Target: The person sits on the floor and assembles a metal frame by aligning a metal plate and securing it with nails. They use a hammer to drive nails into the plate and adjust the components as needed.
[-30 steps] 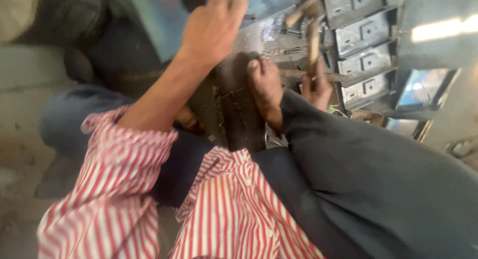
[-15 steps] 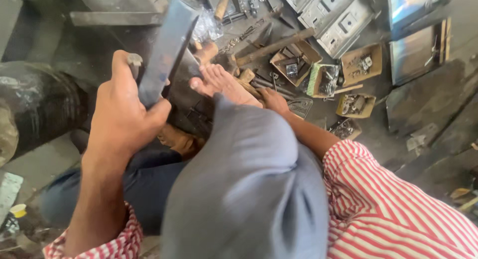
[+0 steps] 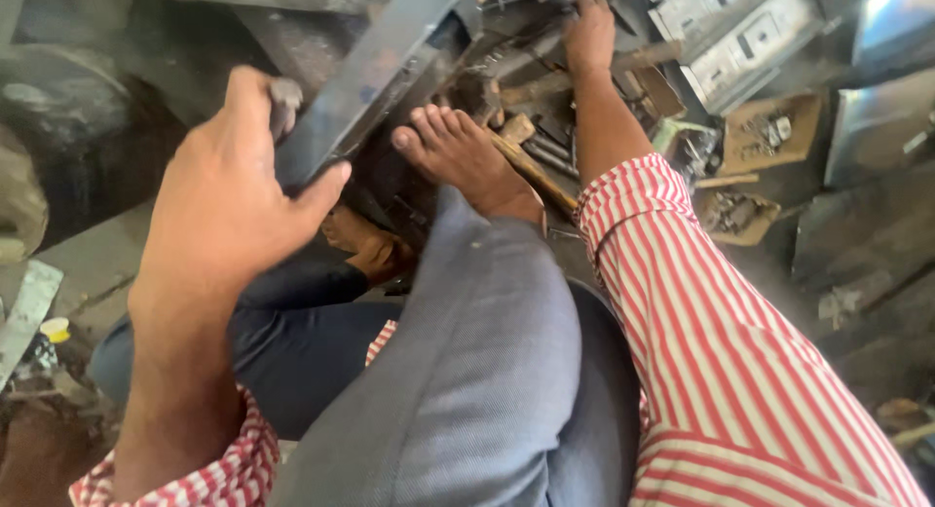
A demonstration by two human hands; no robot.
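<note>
Left hand [image 3: 229,190] near camera, clamped on end of long flat steel bar [image 3: 375,69], holding it slanted upward. Bare foot [image 3: 463,156] planted just beside bar, apparently bracing work on floor. Wooden hammer handle [image 3: 526,166] under foot. Farther off, right hand [image 3: 591,35] reaches into metal parts; grip unclear. Beyond, grey metal lock cases [image 3: 740,30].

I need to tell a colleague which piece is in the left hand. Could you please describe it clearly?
Start at the bare foot in the middle of the view. Just left of it, the left hand grips a long flat grey metal bar slanting up to the top edge. Unlike the short wooden-handled tools beside the foot, it is smooth, wide and bluish.
</note>
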